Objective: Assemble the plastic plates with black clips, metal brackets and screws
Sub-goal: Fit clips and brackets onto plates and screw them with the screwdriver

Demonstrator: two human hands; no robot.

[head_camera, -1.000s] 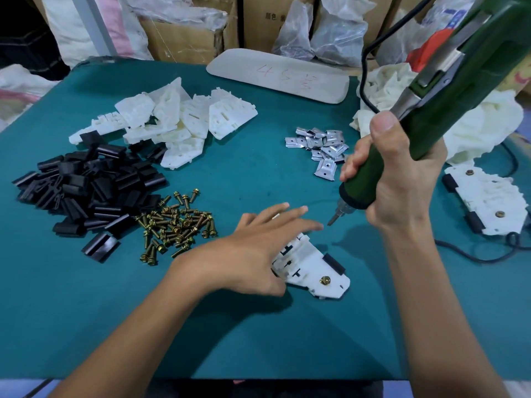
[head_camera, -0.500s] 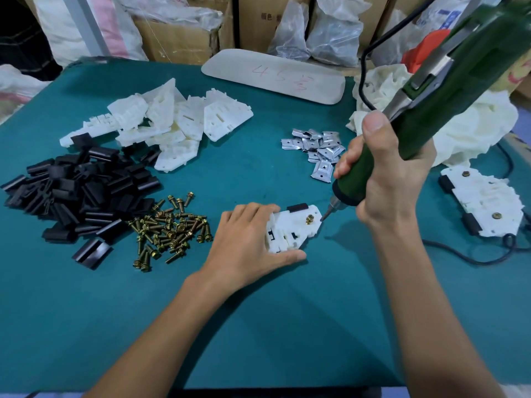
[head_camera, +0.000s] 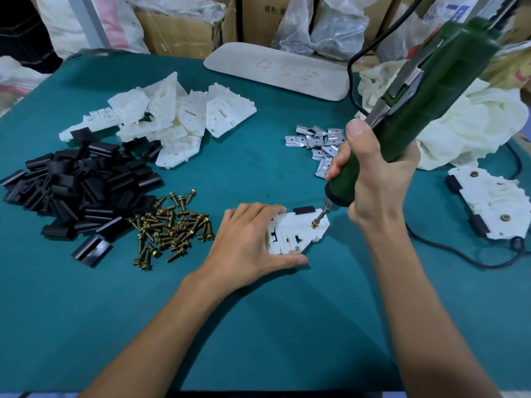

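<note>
Plastic plate (head_camera: 298, 228) clasped by left hand (head_camera: 247, 239); right hand (head_camera: 376, 182), grip closed round screwdriver (head_camera: 431, 90), sets bit on screw (head_camera: 314, 224).

Red handwriting on the pale oblong board (head_camera: 230, 61), which lies on the bench (head_camera: 258, 311) beyond the left hand (head_camera: 250, 239), reads "45", followed by one character I cannot make out. The cardboard box (head_camera: 258, 24) behind the board carries small black print, illegible. The bag (head_camera: 435, 15) above the right hand (head_camera: 376, 179) carries blue print, too blurred to read.

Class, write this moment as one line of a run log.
left hand: holds plate | right hand: grips screwdriver | bit: on screw | stage: fastening
</note>
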